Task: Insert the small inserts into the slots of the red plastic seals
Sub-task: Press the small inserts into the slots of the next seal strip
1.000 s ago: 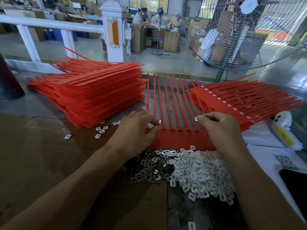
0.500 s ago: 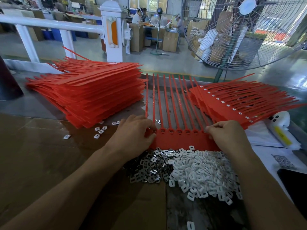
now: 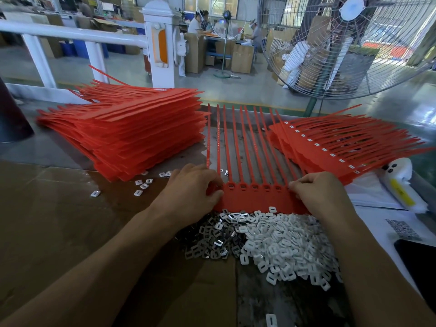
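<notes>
A sheet of joined red plastic seals [image 3: 256,198] lies flat before me, its long tails pointing away and its row of slots between my hands. My left hand [image 3: 192,187] pinches the sheet's left end with curled fingers and thumb. My right hand [image 3: 318,191] has its fingertips curled down onto the sheet's right end; whether they hold an insert is hidden. A heap of small white and metallic inserts [image 3: 271,241] lies just in front of the sheet. One white insert [image 3: 272,209] rests on the sheet's near edge.
A tall stack of red seal sheets [image 3: 132,133] stands at the left, a lower stack with white inserts fitted [image 3: 339,147] at the right. A few loose inserts [image 3: 141,185] lie near the left stack. A white bottle [image 3: 401,185], papers and a dark phone [image 3: 417,263] lie right. A big fan [image 3: 349,43] stands behind.
My right hand came down from above the slots to the sheet's right end. My left hand moved slightly down onto the left end. The sheet stayed in place.
</notes>
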Tool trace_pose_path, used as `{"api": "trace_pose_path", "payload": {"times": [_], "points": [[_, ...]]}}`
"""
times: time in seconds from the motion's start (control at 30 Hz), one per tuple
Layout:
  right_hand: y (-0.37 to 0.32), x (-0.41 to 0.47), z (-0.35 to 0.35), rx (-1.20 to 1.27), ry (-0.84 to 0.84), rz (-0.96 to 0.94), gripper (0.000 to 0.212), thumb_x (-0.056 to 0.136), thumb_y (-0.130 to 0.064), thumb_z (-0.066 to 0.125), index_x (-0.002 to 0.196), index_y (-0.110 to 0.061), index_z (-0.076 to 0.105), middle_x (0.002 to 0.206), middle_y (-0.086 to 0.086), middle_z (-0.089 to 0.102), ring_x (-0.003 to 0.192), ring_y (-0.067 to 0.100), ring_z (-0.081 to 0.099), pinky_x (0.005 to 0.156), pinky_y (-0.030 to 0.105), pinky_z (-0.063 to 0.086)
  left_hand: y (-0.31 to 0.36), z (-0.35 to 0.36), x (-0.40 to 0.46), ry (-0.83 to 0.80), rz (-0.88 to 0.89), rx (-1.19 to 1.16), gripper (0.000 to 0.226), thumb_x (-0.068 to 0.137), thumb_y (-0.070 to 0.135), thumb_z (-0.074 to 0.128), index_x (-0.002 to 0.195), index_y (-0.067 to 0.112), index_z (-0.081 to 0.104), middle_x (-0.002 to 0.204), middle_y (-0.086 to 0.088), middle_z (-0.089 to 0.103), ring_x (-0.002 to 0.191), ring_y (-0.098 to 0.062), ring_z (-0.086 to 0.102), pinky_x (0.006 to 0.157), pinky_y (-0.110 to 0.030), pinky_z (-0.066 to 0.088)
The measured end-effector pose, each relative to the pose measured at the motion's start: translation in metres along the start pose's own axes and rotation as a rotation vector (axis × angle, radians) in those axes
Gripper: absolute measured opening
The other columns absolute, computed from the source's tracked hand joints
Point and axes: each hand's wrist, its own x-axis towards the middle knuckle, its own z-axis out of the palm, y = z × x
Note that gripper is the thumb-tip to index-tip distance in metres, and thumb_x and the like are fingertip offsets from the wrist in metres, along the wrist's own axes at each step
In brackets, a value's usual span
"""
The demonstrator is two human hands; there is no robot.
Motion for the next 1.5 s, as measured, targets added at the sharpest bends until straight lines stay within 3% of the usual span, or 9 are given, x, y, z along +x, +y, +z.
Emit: {"api": "trace_pose_path", "payload": {"times": [0.47,0.7,0.83,1.03,1.2,1.33,1.4,1.5], "points": [[0.003,0.004,0.003,-0.013,0.052,-0.003,0.014,0.086,-0.029,0.079,0.076,-0.025,0.07,0.076,-0.004,0.071,0.072,0.015,0.066,0.064,0.03,0.046,0.0,0.0,0.0,-0.01,-0.001,0.003,0.027,0.095,0.046,0.06,0.119,0.035,0.066,0.115,0.015,0.06,0.114,-0.01,0.046,0.105,-0.042,0.036],[0.004,0.005,0.004,0.001,0.059,-0.001,0.015,0.086,-0.028,0.078,0.074,-0.024,0.07,0.075,-0.002,0.07,0.072,0.018,0.065,0.064,0.031,0.046,0.0,0.0,0.0,-0.011,-0.002,0.0,0.027,0.095,0.046,0.06,0.12,0.035,0.065,0.116,0.015,0.06,0.115,-0.01,0.046,0.106,-0.042,0.036],[0.006,0.005,0.004,0.034,0.069,-0.007,0.012,0.088,-0.026,0.073,0.077,-0.023,0.072,0.076,-0.001,0.072,0.074,0.021,0.068,0.073,0.039,0.057,-0.001,0.0,0.001,-0.008,0.004,-0.004,0.025,0.095,0.045,0.062,0.117,0.034,0.067,0.113,0.015,0.061,0.113,-0.011,0.047,0.104,-0.042,0.038],[0.006,0.005,0.004,0.017,0.078,-0.011,0.012,0.093,-0.025,0.066,0.082,-0.025,0.071,0.076,-0.002,0.073,0.076,0.019,0.07,0.076,0.042,0.059,0.0,0.0,0.001,-0.003,0.012,-0.003,0.024,0.095,0.045,0.062,0.116,0.034,0.067,0.112,0.015,0.061,0.11,-0.01,0.047,0.103,-0.043,0.039],[-0.002,-0.002,0.002,-0.011,0.08,-0.117,0.011,0.094,-0.026,0.066,0.087,-0.025,0.074,0.078,-0.008,0.072,0.077,0.013,0.067,0.065,0.03,0.05,-0.001,0.0,0.001,-0.015,0.012,-0.001,0.025,0.095,0.045,0.061,0.117,0.034,0.067,0.112,0.015,0.06,0.11,-0.009,0.046,0.104,-0.043,0.039],[-0.024,-0.022,0.004,0.1,-0.12,-0.345,0.007,0.089,-0.031,0.077,0.082,-0.03,0.077,0.077,-0.02,0.072,0.077,-0.007,0.065,0.063,0.016,0.042,0.0,-0.001,0.001,-0.012,0.009,0.009,0.025,0.095,0.045,0.061,0.117,0.034,0.067,0.112,0.015,0.06,0.111,-0.01,0.047,0.104,-0.043,0.039],[-0.032,-0.03,0.007,0.071,-0.266,-0.448,0.007,0.088,-0.032,0.079,0.082,-0.033,0.077,0.081,-0.023,0.072,0.077,-0.007,0.066,0.062,0.01,0.043,0.0,-0.001,0.001,-0.011,0.011,0.013,0.026,0.095,0.045,0.061,0.118,0.033,0.066,0.112,0.014,0.06,0.11,-0.01,0.047,0.103,-0.043,0.039],[-0.038,-0.037,0.013,0.014,-0.428,-0.521,0.004,0.088,-0.033,0.08,0.085,-0.034,0.078,0.082,-0.02,0.073,0.075,-0.003,0.068,0.069,0.019,0.048,0.0,-0.002,0.001,-0.01,0.01,0.019,0.027,0.095,0.045,0.061,0.118,0.033,0.066,0.112,0.014,0.06,0.11,-0.01,0.047,0.102,-0.042,0.039]]}}
